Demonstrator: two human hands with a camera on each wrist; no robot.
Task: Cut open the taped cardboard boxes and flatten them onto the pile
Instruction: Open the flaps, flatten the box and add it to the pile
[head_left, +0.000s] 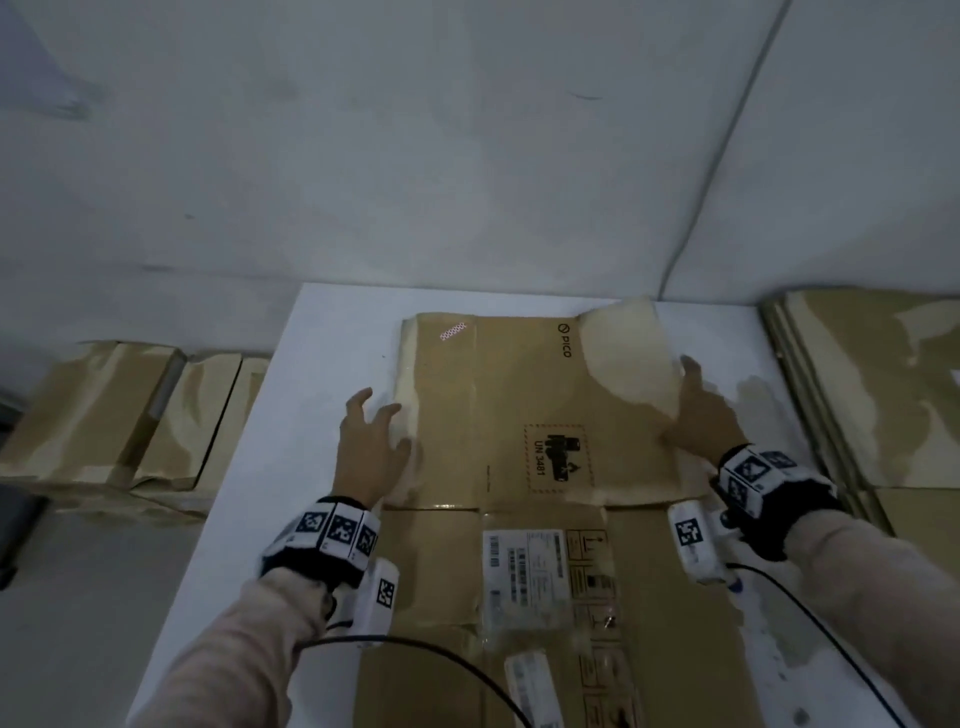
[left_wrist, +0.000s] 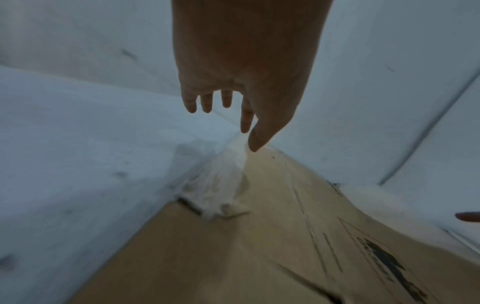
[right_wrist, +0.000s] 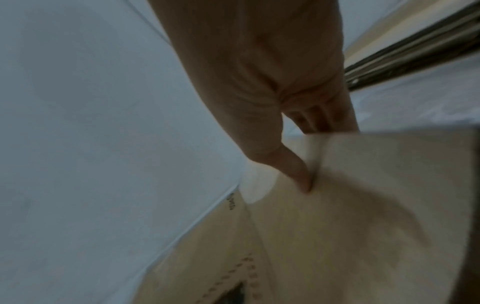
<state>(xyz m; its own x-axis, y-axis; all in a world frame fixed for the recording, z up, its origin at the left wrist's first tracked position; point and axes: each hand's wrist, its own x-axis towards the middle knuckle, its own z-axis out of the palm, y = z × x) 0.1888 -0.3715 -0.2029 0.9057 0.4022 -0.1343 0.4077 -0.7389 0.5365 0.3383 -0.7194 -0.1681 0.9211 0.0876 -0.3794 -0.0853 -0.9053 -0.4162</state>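
White walls close in behind a white tabletop (head_left: 332, 332), where a cut-open cardboard box (head_left: 519, 415) lies nearly flat, its far part with the printed warning mark pointing toward the wall. The left hand (head_left: 371, 447) hovers over the box's left edge with fingers spread and relaxed, holding nothing. The right hand (head_left: 701, 410) grips the raised right flap (head_left: 628, 358), thumb on top and fingers tucked beneath it. Flattening seems to be the step in hand; next, that lifted flap likely needs pressing down before the sheet can go to a pile. Flattened cardboard (head_left: 878, 384) stacks at the right, and more lies at the left (head_left: 104, 415); which one is the intended pile cannot be told. No cutting tool shows. Both wrist views are blurred, and the box's near end is cut off.
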